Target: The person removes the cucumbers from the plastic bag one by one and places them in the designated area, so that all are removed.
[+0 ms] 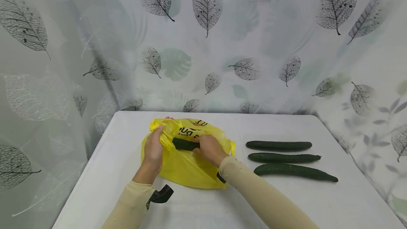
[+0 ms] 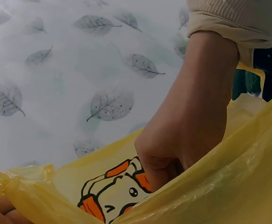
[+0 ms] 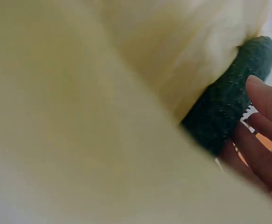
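A yellow plastic bag (image 1: 187, 169) with printed lettering lies on the white table, its mouth spread. My left hand (image 1: 154, 149) grips the gathered edge of the bag on the left; the left wrist view shows only some of its fingers (image 2: 4, 212) under the plastic. Inside the opening is a dark green cucumber (image 1: 183, 144), partly covered by yellow plastic. My right hand (image 1: 209, 148) reaches into the bag and holds the cucumber near its right end. In the right wrist view, the thumb and fingers lie on opposite sides of the bumpy cucumber (image 3: 225, 100).
Three more cucumbers lie side by side to the right of the bag: a back one (image 1: 279, 146), a middle one (image 1: 284, 158) and a longer front one (image 1: 295, 172). A leaf-patterned curtain (image 1: 206, 45) hangs behind the white table (image 1: 197, 207).
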`<state>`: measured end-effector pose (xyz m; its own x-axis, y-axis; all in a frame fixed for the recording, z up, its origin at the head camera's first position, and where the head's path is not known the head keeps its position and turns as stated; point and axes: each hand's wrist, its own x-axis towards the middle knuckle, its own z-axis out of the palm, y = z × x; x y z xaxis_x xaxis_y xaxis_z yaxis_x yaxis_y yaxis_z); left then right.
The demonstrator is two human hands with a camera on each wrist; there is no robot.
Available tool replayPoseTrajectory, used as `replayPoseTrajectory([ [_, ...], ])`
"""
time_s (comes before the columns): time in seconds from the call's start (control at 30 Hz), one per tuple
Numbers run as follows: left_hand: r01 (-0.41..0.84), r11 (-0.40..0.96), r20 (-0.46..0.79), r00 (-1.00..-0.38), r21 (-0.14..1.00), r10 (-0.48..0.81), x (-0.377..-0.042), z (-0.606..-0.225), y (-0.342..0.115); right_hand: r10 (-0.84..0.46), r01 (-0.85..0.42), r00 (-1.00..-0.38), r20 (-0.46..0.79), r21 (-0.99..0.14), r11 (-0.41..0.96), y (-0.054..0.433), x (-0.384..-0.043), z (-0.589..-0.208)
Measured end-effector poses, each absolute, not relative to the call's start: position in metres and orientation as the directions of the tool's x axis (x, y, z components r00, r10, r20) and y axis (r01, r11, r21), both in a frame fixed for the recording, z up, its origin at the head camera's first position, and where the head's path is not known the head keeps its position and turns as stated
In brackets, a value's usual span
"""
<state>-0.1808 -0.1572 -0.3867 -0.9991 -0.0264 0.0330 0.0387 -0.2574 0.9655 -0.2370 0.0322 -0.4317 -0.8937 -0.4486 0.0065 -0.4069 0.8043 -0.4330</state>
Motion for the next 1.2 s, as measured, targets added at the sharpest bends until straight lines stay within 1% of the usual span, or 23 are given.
replayPoseTrajectory([
  [0.23,0.041,-0.255,0.033,-0.999,0.966,-0.033,-0.182,-0.389,-0.156,-0.446,-0.425,-0.895,0.020,-0.344,0.837,0.032,-0.242,-0.445],
  [0.57,0.040,-0.236,0.035,-0.999,0.971,-0.024,-0.179,-0.390,-0.158,-0.451,-0.449,-0.889,0.073,-0.328,0.832,0.032,-0.243,-0.452],
  [0.7,0.058,-0.155,0.052,-0.998,0.986,-0.044,-0.178,-0.391,-0.160,-0.470,-0.470,-0.879,0.081,-0.313,0.825,0.030,-0.240,-0.447],
  [0.8,0.066,-0.041,0.062,-0.994,0.997,-0.086,-0.176,-0.391,-0.162,-0.480,-0.484,-0.872,0.089,-0.295,0.824,0.030,-0.237,-0.441],
  [0.93,0.108,0.029,0.111,-0.982,0.994,-0.150,-0.174,-0.387,-0.165,-0.477,-0.478,-0.875,0.080,-0.301,0.825,0.036,-0.233,-0.431],
  [1.07,0.166,0.021,0.166,-0.965,0.986,-0.201,-0.174,-0.384,-0.170,-0.485,-0.472,-0.873,0.053,-0.340,0.813,0.045,-0.232,-0.423],
  [1.17,0.225,0.033,0.227,-0.951,0.974,-0.212,-0.174,-0.381,-0.173,-0.493,-0.456,-0.870,0.013,-0.404,0.793,0.053,-0.231,-0.416],
  [1.2,0.242,0.056,0.248,-0.943,0.969,-0.219,-0.174,-0.380,-0.174,-0.495,-0.445,-0.869,-0.005,-0.428,0.786,0.055,-0.231,-0.413],
])
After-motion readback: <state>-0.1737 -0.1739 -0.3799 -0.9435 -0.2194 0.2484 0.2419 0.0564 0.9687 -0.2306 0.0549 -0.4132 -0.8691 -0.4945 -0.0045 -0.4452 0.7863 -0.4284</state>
